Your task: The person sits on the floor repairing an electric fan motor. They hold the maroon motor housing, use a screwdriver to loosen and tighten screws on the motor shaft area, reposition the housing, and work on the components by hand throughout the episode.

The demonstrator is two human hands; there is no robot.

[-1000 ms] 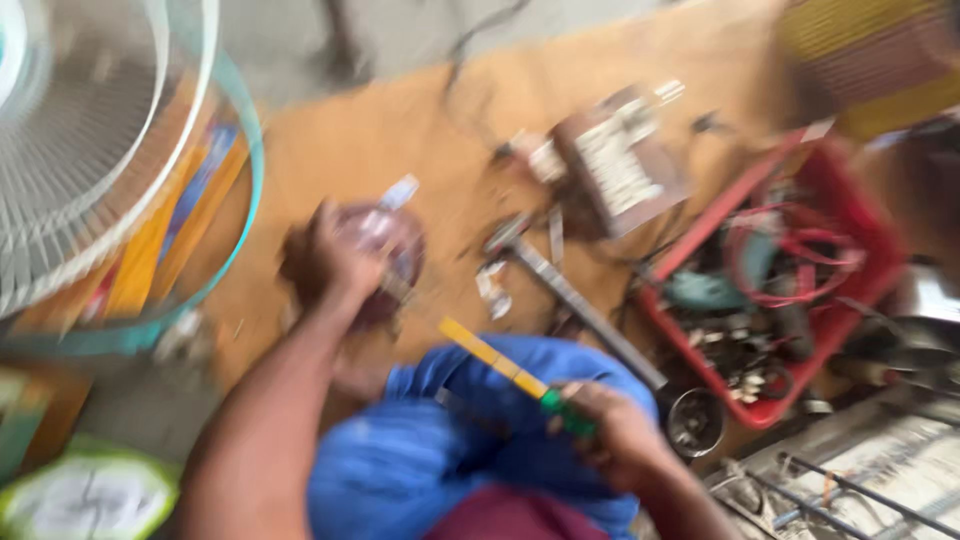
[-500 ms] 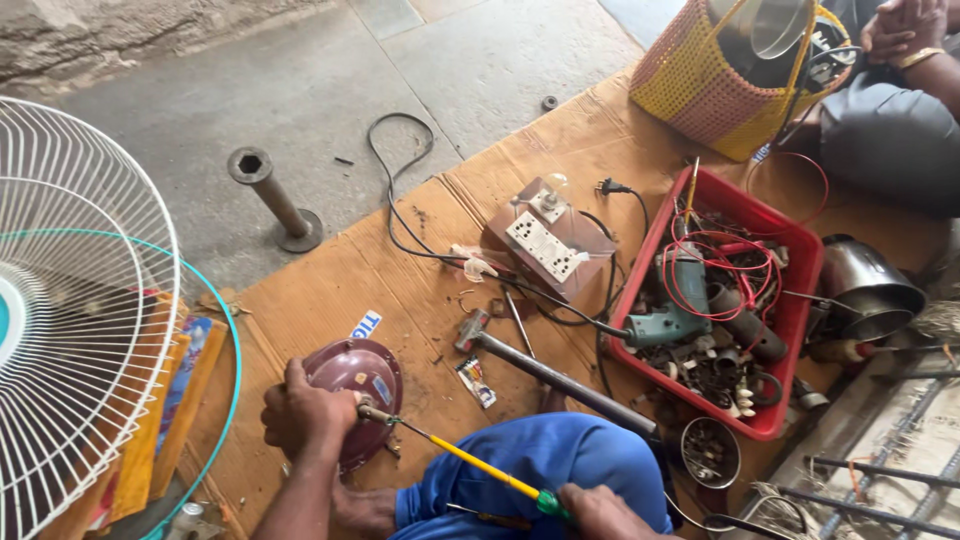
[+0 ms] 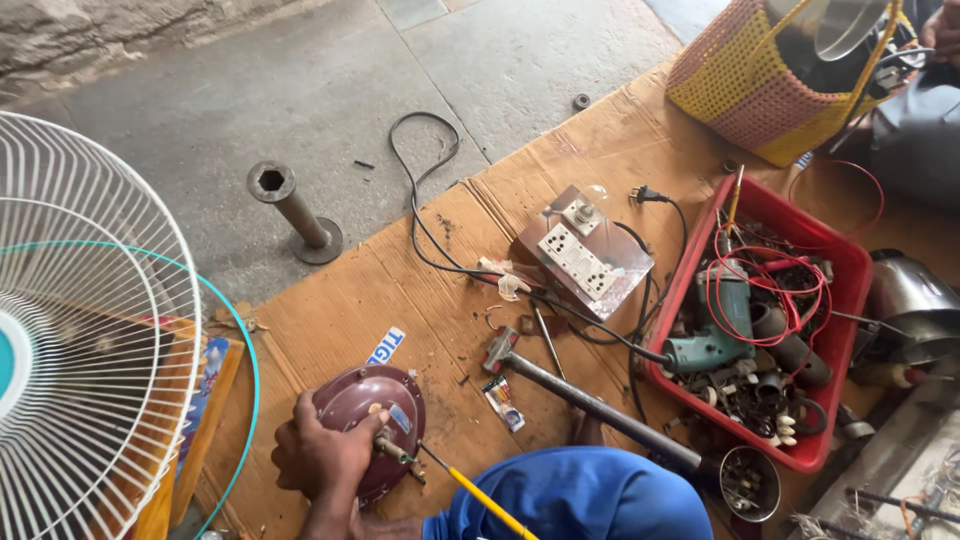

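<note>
Head view: looked down on a floor workspace.
Hands: one seen, the left hand, fingers curled around the edge of a motor housing; right hand out of frame, grip could not be told.
Motor housing: one, round, maroon, lay on cardboard at lower centre, just left of a blue-clad knee.
Screwdriver: one, yellow shaft, tip at the housing's short shaft; long axis ran from lower right up to upper left, tip pointing upper left.
Hammer: one, metal handle, head toward upper left, lay right of the housing.
Socket board: one, brown, with white sockets and a black cord.
Red tray: one, held a teal drill and tangled red wire.
Fan guards: one white wire grille at left.
Metal stand tube: one, on concrete.
Woven bag: one, yellow and pink, top right.
Surface: flattened brown cardboard over grey concrete floor; rough stone wall edge at top left.
</note>
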